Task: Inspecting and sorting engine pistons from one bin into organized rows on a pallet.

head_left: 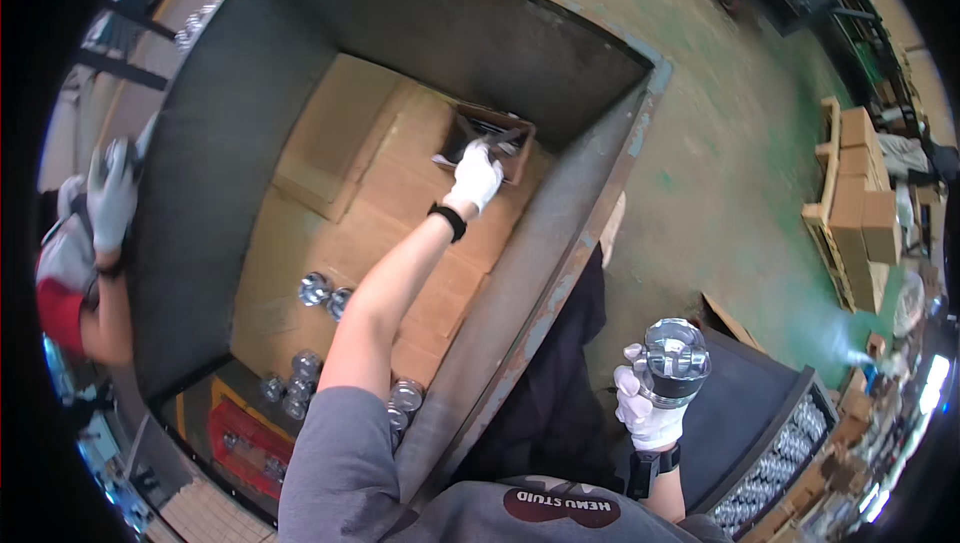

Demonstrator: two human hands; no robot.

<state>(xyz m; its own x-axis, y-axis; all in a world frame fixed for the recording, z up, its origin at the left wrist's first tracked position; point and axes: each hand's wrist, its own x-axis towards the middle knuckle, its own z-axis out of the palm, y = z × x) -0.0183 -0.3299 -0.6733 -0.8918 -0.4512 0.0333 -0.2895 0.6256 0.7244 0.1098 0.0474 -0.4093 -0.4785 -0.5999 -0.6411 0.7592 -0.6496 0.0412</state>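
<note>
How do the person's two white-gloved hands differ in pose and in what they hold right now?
The left hand is stretched far forward, deep inside the large grey metal bin, touching a small brown cardboard box; the right hand is drawn in close to the body, outside the bin. The left hand only reaches the box, whereas the right hand is shut around a shiny silver metal piston, held upright. Both wear white gloves and black wristbands.

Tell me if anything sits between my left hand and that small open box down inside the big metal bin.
Nothing visible does. The left hand is already at the rim of the small open box, which lies on the cardboard sheets lining the metal bin. The loose metal parts lie nearer you, beside your forearm rather than ahead of the hand.
</note>
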